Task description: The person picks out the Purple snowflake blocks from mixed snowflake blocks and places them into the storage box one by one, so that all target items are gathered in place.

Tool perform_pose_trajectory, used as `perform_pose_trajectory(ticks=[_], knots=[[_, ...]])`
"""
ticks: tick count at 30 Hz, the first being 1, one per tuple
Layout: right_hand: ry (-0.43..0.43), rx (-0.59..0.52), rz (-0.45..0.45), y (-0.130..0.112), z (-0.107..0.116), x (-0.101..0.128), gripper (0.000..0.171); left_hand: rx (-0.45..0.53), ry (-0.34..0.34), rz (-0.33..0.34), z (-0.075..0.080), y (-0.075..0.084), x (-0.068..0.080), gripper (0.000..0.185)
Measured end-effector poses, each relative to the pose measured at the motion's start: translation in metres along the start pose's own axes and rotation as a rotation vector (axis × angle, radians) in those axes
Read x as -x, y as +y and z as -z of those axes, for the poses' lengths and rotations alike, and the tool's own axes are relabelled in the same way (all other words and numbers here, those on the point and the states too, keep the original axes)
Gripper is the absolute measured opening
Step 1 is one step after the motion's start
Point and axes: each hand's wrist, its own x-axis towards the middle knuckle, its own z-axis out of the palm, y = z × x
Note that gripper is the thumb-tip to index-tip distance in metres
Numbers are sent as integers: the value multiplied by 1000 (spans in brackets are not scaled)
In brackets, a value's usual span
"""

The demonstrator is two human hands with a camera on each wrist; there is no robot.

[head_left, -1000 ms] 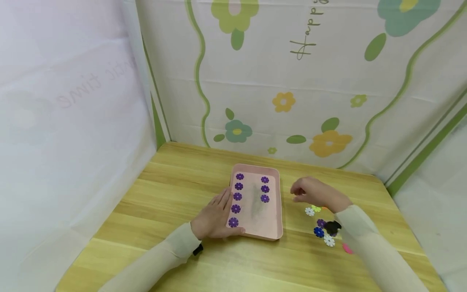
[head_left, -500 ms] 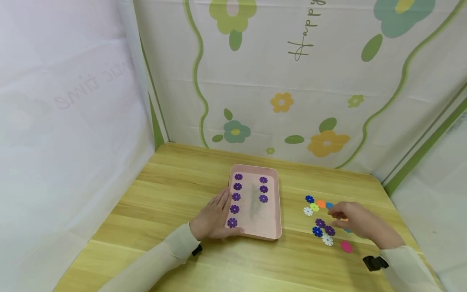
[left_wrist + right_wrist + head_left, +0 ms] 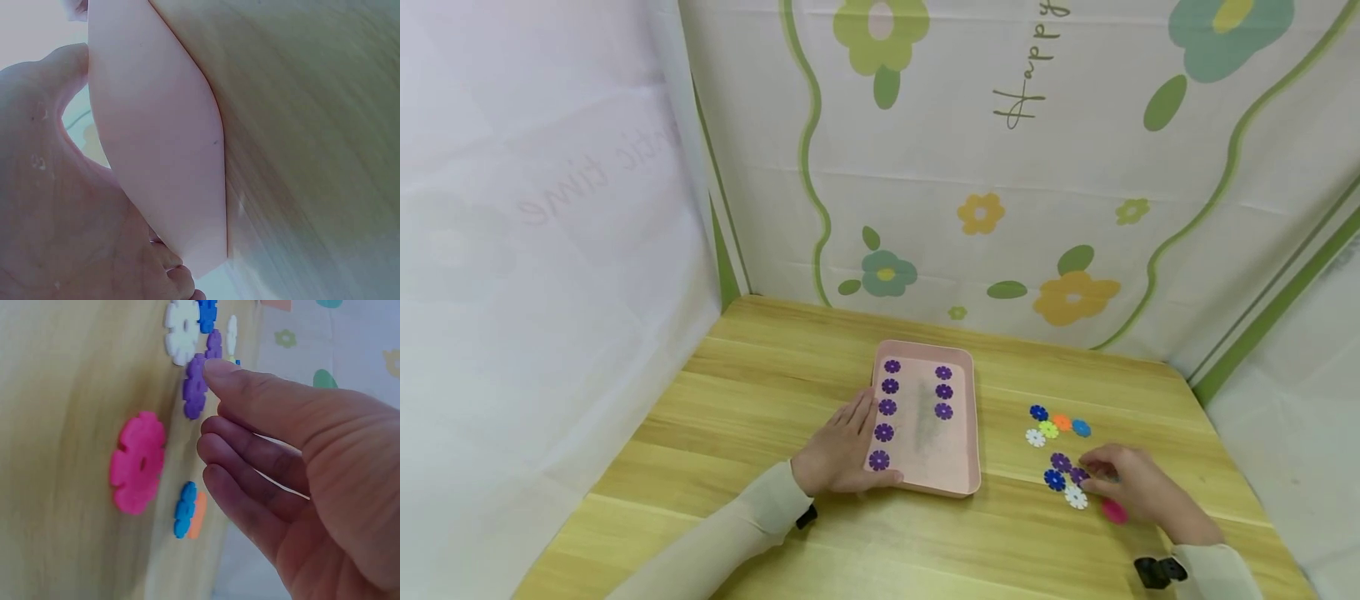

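Note:
A pink tray (image 3: 925, 487) holds two columns of purple snowflake discs (image 3: 883, 432), several at left and three at right. My left hand (image 3: 838, 450) rests on its near left corner, fingers straight along the left side and thumb by the front edge. In the left wrist view, the hand (image 3: 56, 181) touches the tray's outer wall (image 3: 162, 137). On the right, my right hand (image 3: 1138, 483) is over the loose discs, thumb and fingers apart around a purple disc (image 3: 1078, 476). In the right wrist view, the thumb tip overlaps that purple disc (image 3: 194, 387); contact is unclear.
Near the right hand lie a second purple disc (image 3: 1061, 462), a dark blue disc (image 3: 1055, 480), a white disc (image 3: 1076, 497) and a pink disc (image 3: 1114, 511). Farther back are orange (image 3: 1062, 422) and light blue discs (image 3: 1081, 428). A printed curtain (image 3: 925, 167) stands behind the table.
My right hand has moved from beside the tray to the right, over the loose discs, then slightly lower toward a purple one. The left hand and tray have stayed in place.

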Motion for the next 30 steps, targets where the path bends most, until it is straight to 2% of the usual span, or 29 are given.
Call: perform_pose_trajectory(ticks=[5,12,16,20,30], knots=[[-14,-43,-18,2,-3,-3,25,-12,16,-1,-6,-2,-2,122],[-59,-110,-43,4,2,-9,15,2,9,6,-5,-1,-2,121],[-86,-136,15,5,9,-10,5,11,24,-8,-5,-2,-1,121],[-101,-143,115,-1,19,-13,8,4,10,-2,-5,-3,-2,121],[-138,-155,224,-48,37,-45,11,-7,-4,8,-2,-1,-1,121]])
